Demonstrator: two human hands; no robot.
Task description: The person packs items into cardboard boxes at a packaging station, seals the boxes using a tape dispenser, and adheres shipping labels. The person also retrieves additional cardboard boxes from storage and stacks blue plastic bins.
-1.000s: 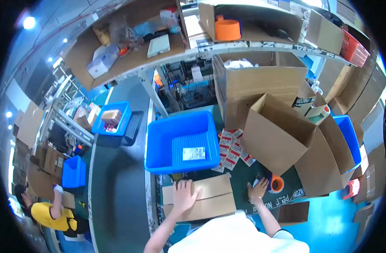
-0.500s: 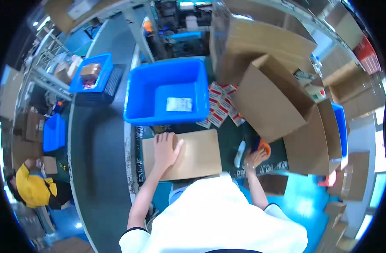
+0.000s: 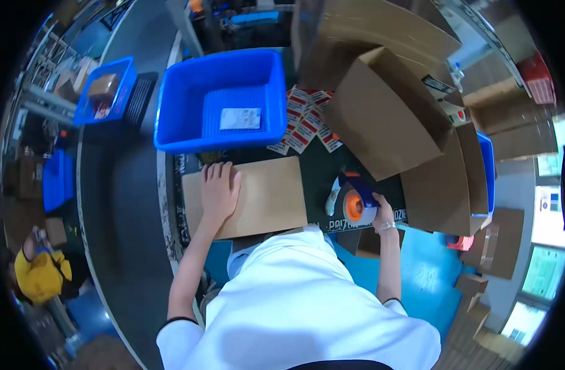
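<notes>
A closed cardboard box point(image 3: 264, 194) lies flat at the front edge of the dark green bench. My left hand point(image 3: 219, 196) rests on its left part, palm down with the fingers spread. To the right of the box, my right hand point(image 3: 383, 211) is wrapped round a tape dispenser point(image 3: 360, 200) with an orange hub and a dark blue frame. A pale blue-handled tool point(image 3: 332, 197) lies just left of the dispenser. Behind the box stands a blue bin point(image 3: 218, 98) with a white label point(image 3: 240, 118) inside. Red-and-white printed sheets point(image 3: 304, 126) are spread beside the bin.
Open cardboard boxes point(image 3: 390, 120) crowd the right of the bench. A conveyor point(image 3: 125, 203) runs along the left, carrying another blue bin point(image 3: 107, 92). Beyond it, a person in yellow point(image 3: 41, 274) works at the far left.
My right hand has taken hold of the tape dispenser and lifted it beside the tool. My left hand stays on the box, whose top flaps now lie flat. The view has tilted down and shifted right.
</notes>
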